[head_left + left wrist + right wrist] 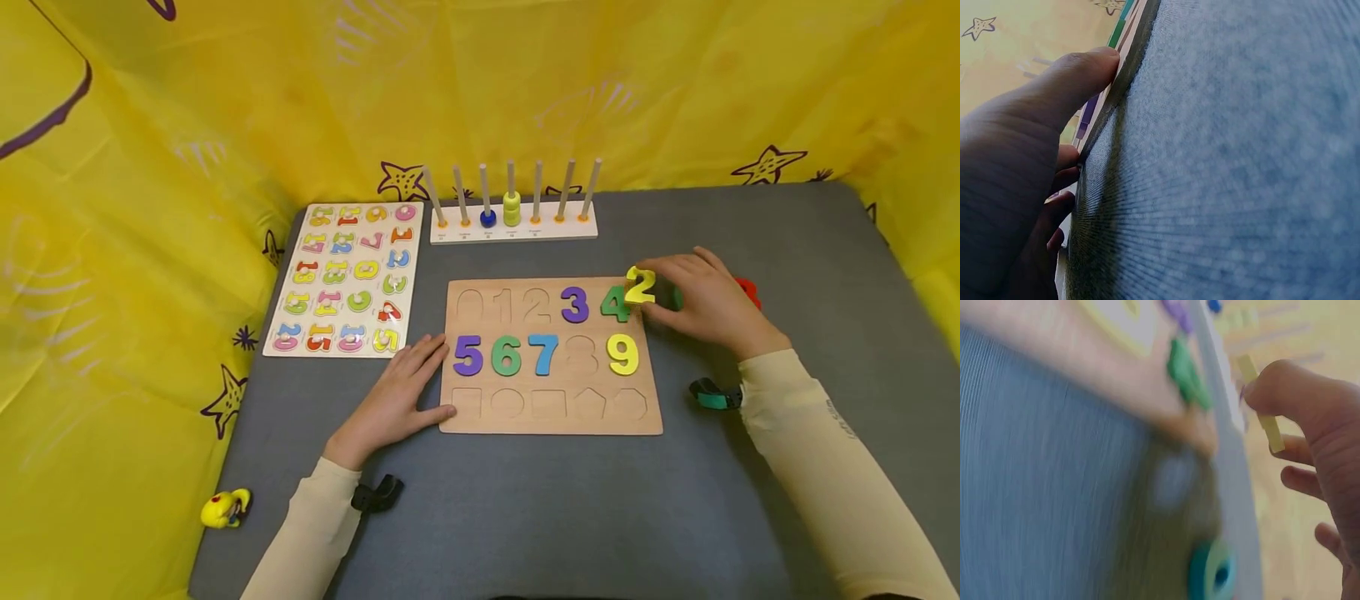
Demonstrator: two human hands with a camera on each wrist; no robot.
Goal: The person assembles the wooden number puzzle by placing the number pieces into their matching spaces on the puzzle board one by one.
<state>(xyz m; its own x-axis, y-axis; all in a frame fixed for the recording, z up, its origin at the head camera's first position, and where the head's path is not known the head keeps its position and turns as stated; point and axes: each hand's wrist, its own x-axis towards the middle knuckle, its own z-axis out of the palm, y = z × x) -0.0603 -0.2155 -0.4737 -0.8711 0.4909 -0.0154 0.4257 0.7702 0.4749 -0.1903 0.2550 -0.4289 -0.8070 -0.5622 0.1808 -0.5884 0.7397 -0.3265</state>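
Note:
My right hand (708, 304) pinches a yellow number 2 (640, 286) between thumb and fingers, over the upper right corner of a wooden number board (555, 423). In the right wrist view the same 2 (1270, 430) appears edge-on. Along the board's left edge rests my left hand (390, 408), fingers extended and thumb touching the rim. On the board lie a purple 3 (574, 305), a green 4 (613, 305), a purple 5 (468, 356), a green 6 (506, 356), a blue 7 (543, 354) and a yellow 9 (622, 355). Outlines of 0, 1, 2, 8 and shapes show bare wood.
A red piece (748, 292) and a green piece (678, 298) lie partly hidden behind my right hand. Behind the board stands a peg counting rack (517, 233). A second number puzzle (341, 279) is at left; a small yellow toy (225, 508) sits near the table's left edge.

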